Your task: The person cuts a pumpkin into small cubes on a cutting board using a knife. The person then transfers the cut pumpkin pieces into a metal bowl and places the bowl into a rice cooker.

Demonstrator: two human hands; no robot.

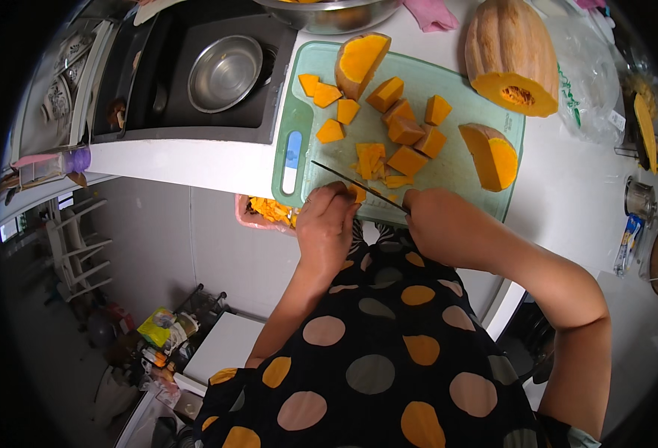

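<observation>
My right hand [438, 227] grips a kitchen knife [357, 185] by its handle, the blade slanting up and left across the near edge of a green cutting board [463, 84]. Just left of the blade, my left hand [326, 218] holds a small pumpkin piece [357, 193] down on the board. Thin peel slices [370, 159] lie beyond the blade. Peeled chunks [327, 95] are at the board's left; several chunks with rind [405, 130] are heaped near its middle. One pumpkin wedge [362, 61] stands at the far edge, another [491, 157] at the right.
A large cut pumpkin [511, 56] rests at the back right beside a clear plastic bag [584, 78]. A steel bowl [225, 73] sits in the dark sink [172, 131]. Another steel bowl [334, 18] is behind the board. Below the counter edge, a pink bin [245, 215] holds pumpkin scraps.
</observation>
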